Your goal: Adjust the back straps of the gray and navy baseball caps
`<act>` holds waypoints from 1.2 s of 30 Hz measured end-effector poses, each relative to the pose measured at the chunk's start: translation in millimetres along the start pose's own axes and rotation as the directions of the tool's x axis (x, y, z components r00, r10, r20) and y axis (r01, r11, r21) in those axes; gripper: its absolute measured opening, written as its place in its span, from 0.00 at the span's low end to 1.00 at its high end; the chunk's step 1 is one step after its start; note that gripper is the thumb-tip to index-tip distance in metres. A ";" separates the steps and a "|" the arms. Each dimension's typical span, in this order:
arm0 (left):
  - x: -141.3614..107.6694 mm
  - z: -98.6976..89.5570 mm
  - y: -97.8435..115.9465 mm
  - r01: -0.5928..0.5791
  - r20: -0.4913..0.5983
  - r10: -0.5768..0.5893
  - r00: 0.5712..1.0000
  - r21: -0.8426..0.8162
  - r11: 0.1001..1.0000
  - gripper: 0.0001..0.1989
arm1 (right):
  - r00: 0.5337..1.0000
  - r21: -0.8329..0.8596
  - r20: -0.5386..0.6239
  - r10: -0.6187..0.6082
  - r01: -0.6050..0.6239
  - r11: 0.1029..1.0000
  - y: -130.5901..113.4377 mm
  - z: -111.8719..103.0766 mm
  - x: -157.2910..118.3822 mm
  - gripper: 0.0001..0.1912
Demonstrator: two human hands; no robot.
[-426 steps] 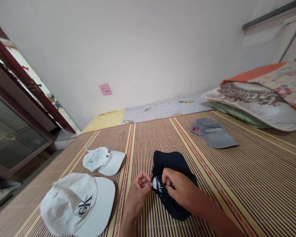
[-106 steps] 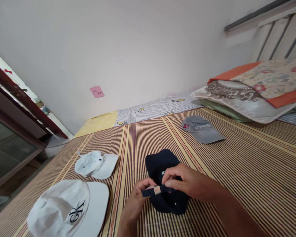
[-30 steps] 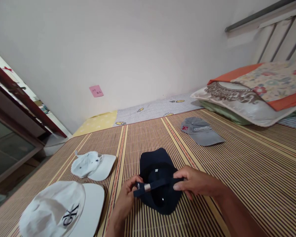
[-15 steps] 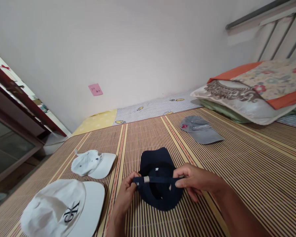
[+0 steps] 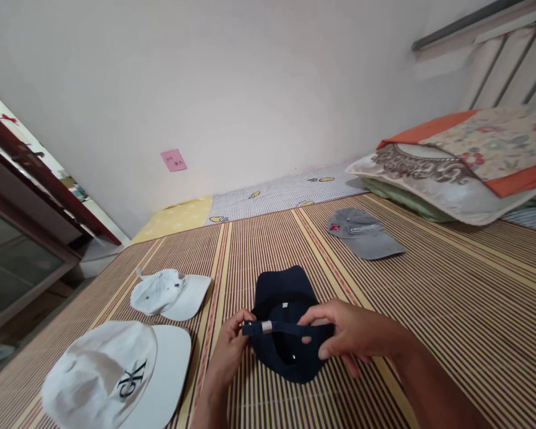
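A dark navy cap lies upside down on the striped mat, its brim pointing away from me and its inside showing. Across its near opening runs the back strap with a pale buckle. My left hand pinches the strap's left end at the cap's edge. My right hand is at the cap's right side, index finger reaching over the strap and thumb lower on the cap's rim, with a gap between them. Whether its hidden fingertips grip the cap I cannot make out.
To the left lie a large white cap with black letters and a smaller white cap. A grey cap rests farther back at right. Pillows are stacked at the right, against a white wall. The striped mat covers the bed.
My right thumb and index finger have parted; the index finger has slid left along the strap and the thumb has dropped lower. My left hand keeps its pinch.
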State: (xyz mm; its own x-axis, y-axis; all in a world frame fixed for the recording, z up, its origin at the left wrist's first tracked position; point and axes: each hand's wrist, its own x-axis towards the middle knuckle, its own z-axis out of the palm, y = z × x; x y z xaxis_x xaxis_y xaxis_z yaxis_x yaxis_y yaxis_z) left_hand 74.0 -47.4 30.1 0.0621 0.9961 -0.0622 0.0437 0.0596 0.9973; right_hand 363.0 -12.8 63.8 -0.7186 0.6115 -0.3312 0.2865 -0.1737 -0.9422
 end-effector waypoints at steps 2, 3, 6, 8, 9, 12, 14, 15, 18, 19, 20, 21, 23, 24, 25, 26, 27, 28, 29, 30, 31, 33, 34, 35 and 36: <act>-1.2 0.7 1.0 0.007 -0.007 -0.007 1.000 0.006 1.000 0.06 | 0.999 -0.007 0.034 0.002 -0.002 1.000 -2.6 4.0 1.9 0.26; -1.6 0.6 1.3 0.005 -0.012 -0.005 1.000 0.013 1.000 0.06 | 0.998 -0.012 0.055 -0.002 0.002 1.000 -3.2 5.2 3.0 0.24; -1.5 -0.6 1.2 -0.016 -0.020 0.017 1.000 0.039 0.999 0.07 | 0.992 -0.016 0.117 -0.042 0.044 0.999 -0.5 4.9 6.3 0.17; -0.5 -1.8 0.2 -0.037 -0.013 0.038 0.999 0.052 0.998 0.08 | 0.988 -0.008 0.138 -0.071 0.073 0.997 3.5 2.8 7.8 0.16; 0.0 -2.4 -0.4 -0.043 -0.007 0.044 0.999 0.057 0.997 0.08 | 0.988 -0.008 0.137 -0.077 0.079 0.997 5.5 1.7 8.3 0.16; -0.4 -4.1 -1.1 -0.036 0.024 0.034 0.999 0.055 0.998 0.06 | 0.991 -0.008 0.092 -0.096 0.097 0.995 8.4 0.1 9.0 0.14; -3.1 -5.4 1.1 -0.018 0.047 0.016 0.999 0.053 0.998 0.05 | 0.993 -0.015 0.054 -0.107 0.108 0.994 7.5 0.2 9.0 0.16; -5.1 -6.1 3.4 -0.011 0.055 0.008 0.998 0.056 0.998 0.06 | 0.993 -0.024 0.038 -0.111 0.112 0.993 6.5 0.4 9.0 0.17; -12.5 -8.2 13.9 0.008 0.083 -0.014 0.996 0.073 0.997 0.13 | 0.994 -0.059 -0.012 -0.107 0.106 0.993 3.5 0.8 8.3 0.18; -14.8 -8.8 17.6 0.021 0.104 -0.029 0.994 0.076 0.997 0.15 | 0.994 -0.064 -0.033 -0.107 0.105 0.992 2.8 0.8 7.9 0.17; -16.6 -9.3 20.7 0.042 0.129 -0.052 0.990 0.076 0.996 0.17 | 0.993 -0.067 -0.050 -0.107 0.103 0.992 2.3 0.9 7.5 0.16; -18.0 -9.7 22.8 0.063 0.154 -0.074 0.985 0.071 0.995 0.18 | 0.992 -0.069 -0.070 -0.106 0.102 0.992 1.8 1.2 6.9 0.15; -19.1 -10.6 23.6 0.090 0.195 -0.099 0.976 0.056 0.994 0.17 | 0.987 -0.082 -0.118 -0.107 0.098 0.992 0.3 2.3 5.7 0.14; -19.1 -11.3 22.3 0.089 0.209 -0.097 0.973 0.049 0.995 0.16 | 0.983 -0.097 -0.146 -0.108 0.095 0.991 -1.1 3.2 5.0 0.14; -18.8 -12.2 20.3 0.079 0.219 -0.087 0.972 0.042 0.996 0.15 | 0.977 -0.119 -0.180 -0.116 0.095 0.988 -3.2 4.3 4.2 0.15; -18.5 -13.2 17.7 0.067 0.226 -0.074 0.971 0.037 0.997 0.15 | 0.966 -0.152 -0.217 -0.138 0.106 0.983 -6.0 5.6 3.2 0.16; -18.0 -14.3 15.1 0.056 0.233 -0.063 0.970 0.033 0.998 0.15 | 0.952 -0.195 -0.253 -0.174 0.126 0.973 -9.4 7.3 1.8 0.16; -17.6 -15.3 12.6 0.049 0.241 -0.054 0.969 0.027 0.998 0.15 | 0.935 -0.243 -0.281 -0.215 0.148 0.959 -13.3 9.2 0.1 0.15; -17.2 -16.1 10.7 0.045 0.250 -0.048 0.967 0.017 0.999 0.15 | 0.918 -0.292 -0.303 -0.256 0.166 0.942 -17.5 11.4 -2.1 0.14; -16.7 -16.6 9.3 0.043 0.259 -0.043 0.965 0.005 0.999 0.15 | 0.904 -0.334 -0.316 -0.288 0.178 0.926 -21.8 13.9 -4.6 0.14; -16.3 -16.6 8.5 0.043 0.268 -0.039 0.963 -0.008 0.999 0.15 | 0.895 -0.364 -0.326 -0.304 0.178 0.914 -25.8 16.8 -7.3 0.13; -15.4 -15.4 8.5 0.036 0.289 -0.025 0.957 -0.031 0.999 0.14 | 0.891 -0.398 -0.340 -0.302 0.155 0.904 -32.5 23.8 -11.9 0.14; -14.9 -14.1 8.9 0.032 0.294 -0.019 0.955 -0.041 0.999 0.13 | 0.890 -0.411 -0.345 -0.297 0.141 0.900 -34.9 27.6 -13.3 0.14; -14.3 -12.7 9.3 0.031 0.298 -0.016 0.954 -0.044 0.999 0.12 | 0.890 -0.428 -0.345 -0.297 0.132 0.894 -36.7 31.6 -13.8 0.15; -13.7 -11.1 9.6 0.031 0.300 -0.016 0.954 -0.043 0.999 0.12 | 0.892 -0.444 -0.337 -0.302 0.132 0.886 -37.9 35.6 -13.5 0.15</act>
State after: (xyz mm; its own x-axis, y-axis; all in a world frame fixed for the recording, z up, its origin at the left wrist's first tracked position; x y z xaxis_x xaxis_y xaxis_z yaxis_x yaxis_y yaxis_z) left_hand 62.5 -59.8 41.0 0.3578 0.9296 -0.0878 0.0031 0.0928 0.9957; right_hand 339.3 -41.9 102.2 -0.5135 0.8581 0.0066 0.4402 0.2701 -0.8563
